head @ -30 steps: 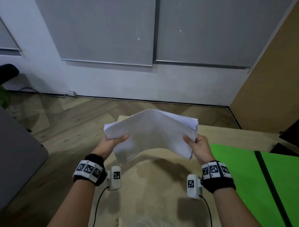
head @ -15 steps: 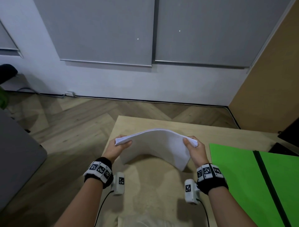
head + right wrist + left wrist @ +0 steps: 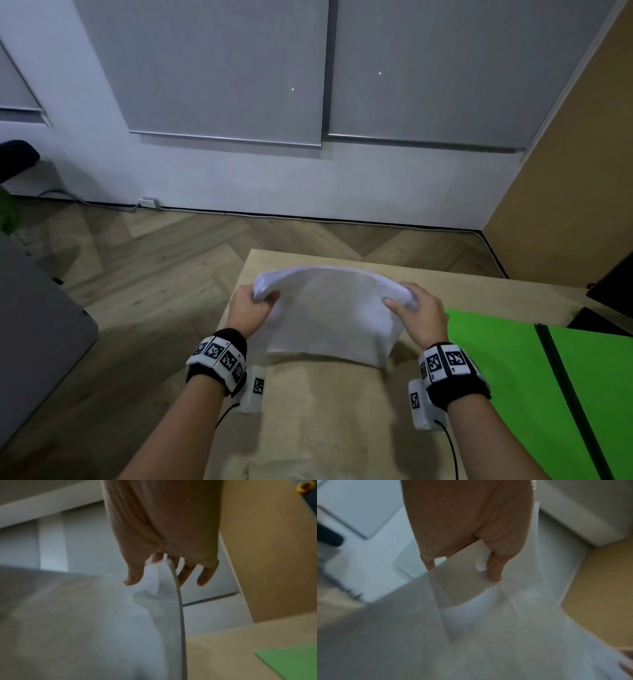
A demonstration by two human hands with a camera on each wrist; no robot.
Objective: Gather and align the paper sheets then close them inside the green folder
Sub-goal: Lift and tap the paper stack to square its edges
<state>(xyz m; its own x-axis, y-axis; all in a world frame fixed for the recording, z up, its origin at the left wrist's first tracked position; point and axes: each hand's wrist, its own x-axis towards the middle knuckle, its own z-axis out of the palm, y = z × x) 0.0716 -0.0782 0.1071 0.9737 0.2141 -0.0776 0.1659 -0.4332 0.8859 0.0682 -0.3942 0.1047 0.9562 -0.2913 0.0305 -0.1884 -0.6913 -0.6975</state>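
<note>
Both hands grip one stack of paper sheets (image 3: 330, 315) by its two short ends. The left hand (image 3: 247, 311) pinches the left end with the thumb on the near face and the fingers curled behind it; the right hand (image 3: 420, 313) does the same at the right end, thumb on the near face and fingers wrapped over the top edge. In the right wrist view the stack's edge runs down between thumb and fingers (image 3: 205, 574), so the sheets are plainly clamped rather than merely resting on the hand. The left wrist view is blurred, but it shows fingers (image 3: 494, 566) laid against white paper.

Held this way, the stack bows upward in the middle like an arch and hangs down toward the person, its lower edge close above the light wooden table (image 3: 325, 411); whether that edge touches the surface cannot be told. The green folder (image 3: 507, 370) lies open and flat on the table to the right, just beside the right hand, with its dark spine (image 3: 565, 394) running across it. No sheet lies on it.

By my reading, the step in hand is aligning: the sheets are gathered, and the edges are being squared. The next move probably calls for relaxing the bow, checking the edges are flush, then carrying the stack rightward and laying it on one green leaf clear of the spine, so the other leaf can fold over.
</note>
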